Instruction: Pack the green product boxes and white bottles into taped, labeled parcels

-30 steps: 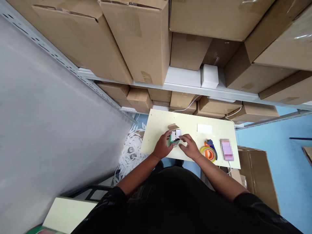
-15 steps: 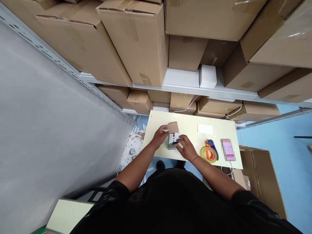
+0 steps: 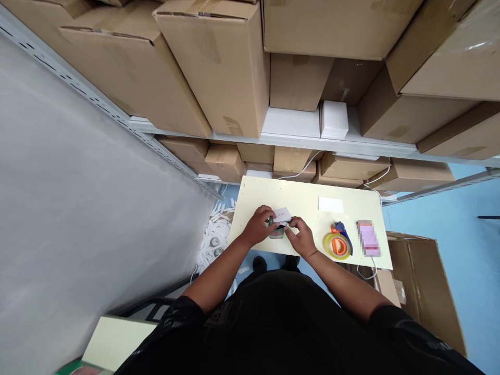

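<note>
A small green and white carton (image 3: 277, 233) stands at the front of the pale table, between my hands. Its lid (image 3: 282, 214) shows a whitish face with small print and is tilted partway down over the opening. My left hand (image 3: 259, 226) has its fingers closed on the lid's left edge. On the carton's right side, my right hand (image 3: 302, 237) grips near the upper rim, with thumb and fingers curled in. What lies inside the carton is mostly hidden by the lid.
On the pale table (image 3: 297, 188) are a white card (image 3: 330, 204), a tape dispenser with yellow tape (image 3: 337, 246) and a blurred pink-purple item (image 3: 369, 238). Shelves of cardboard boxes (image 3: 219, 67) rise behind. Paper scraps (image 3: 214, 234) cover the floor at left; an open cardboard box (image 3: 429, 281) stands right.
The lid has swung from upright, brown side showing, to partway down over the carton. My left hand has moved slightly down with it; my right hand stays at the carton's right side.
</note>
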The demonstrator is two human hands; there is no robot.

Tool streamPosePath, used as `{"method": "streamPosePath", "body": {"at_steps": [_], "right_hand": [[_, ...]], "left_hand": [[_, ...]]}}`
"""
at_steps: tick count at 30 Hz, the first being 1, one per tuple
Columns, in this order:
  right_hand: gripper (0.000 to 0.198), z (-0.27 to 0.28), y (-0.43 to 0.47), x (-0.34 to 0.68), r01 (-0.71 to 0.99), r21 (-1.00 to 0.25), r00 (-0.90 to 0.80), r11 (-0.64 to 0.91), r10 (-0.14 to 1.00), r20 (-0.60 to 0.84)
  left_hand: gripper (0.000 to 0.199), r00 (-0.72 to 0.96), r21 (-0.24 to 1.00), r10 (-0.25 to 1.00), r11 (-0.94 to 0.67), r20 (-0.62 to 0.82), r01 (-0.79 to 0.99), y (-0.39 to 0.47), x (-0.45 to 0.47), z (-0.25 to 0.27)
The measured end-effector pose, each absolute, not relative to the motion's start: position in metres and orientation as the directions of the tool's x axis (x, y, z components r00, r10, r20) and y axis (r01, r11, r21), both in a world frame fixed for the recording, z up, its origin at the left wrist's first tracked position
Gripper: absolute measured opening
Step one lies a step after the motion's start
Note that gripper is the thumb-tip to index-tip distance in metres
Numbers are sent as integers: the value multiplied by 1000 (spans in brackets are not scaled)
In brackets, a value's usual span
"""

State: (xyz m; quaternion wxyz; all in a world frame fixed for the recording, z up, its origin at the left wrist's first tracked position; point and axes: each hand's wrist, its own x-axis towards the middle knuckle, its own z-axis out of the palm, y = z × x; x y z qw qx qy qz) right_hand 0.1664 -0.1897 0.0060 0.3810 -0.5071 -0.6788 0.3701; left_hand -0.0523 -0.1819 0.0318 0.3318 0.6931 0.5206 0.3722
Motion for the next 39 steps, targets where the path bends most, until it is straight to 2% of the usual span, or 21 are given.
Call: {"method": "streamPosePath", "body": {"at_steps": [3, 5, 11, 14, 18, 31, 39], "right_hand": [[23, 8, -190, 165, 313, -945, -144, 95, 988, 51], [27, 9, -189, 164, 331, -939, -141, 89, 989, 44], [16, 18, -189, 162, 435, -852, -246, 292, 949, 199], [16, 22, -188, 161, 464, -821, -265, 332, 937, 229], [16, 22, -185, 161, 509, -766, -318, 392, 913, 256], [24, 22, -173, 159, 629, -604, -445, 489, 864, 235], [22, 21, -175, 167, 657, -489, -559, 573, 806, 194]], "left_hand": [[19, 245, 831, 954, -276, 175, 484, -182, -59, 34], [21, 267, 823, 948, -289, 174, 489, -184, -63, 36], [19, 248, 861, 950, -283, 191, 423, -191, -70, 31], [10, 242, 843, 947, -301, 211, 445, -193, -70, 26], [8, 233, 814, 947, -312, 223, 490, -196, -71, 24], [9, 272, 750, 921, -387, 280, 537, -189, -76, 24], [14, 410, 671, 872, -474, 268, 570, -194, -75, 25]]}}
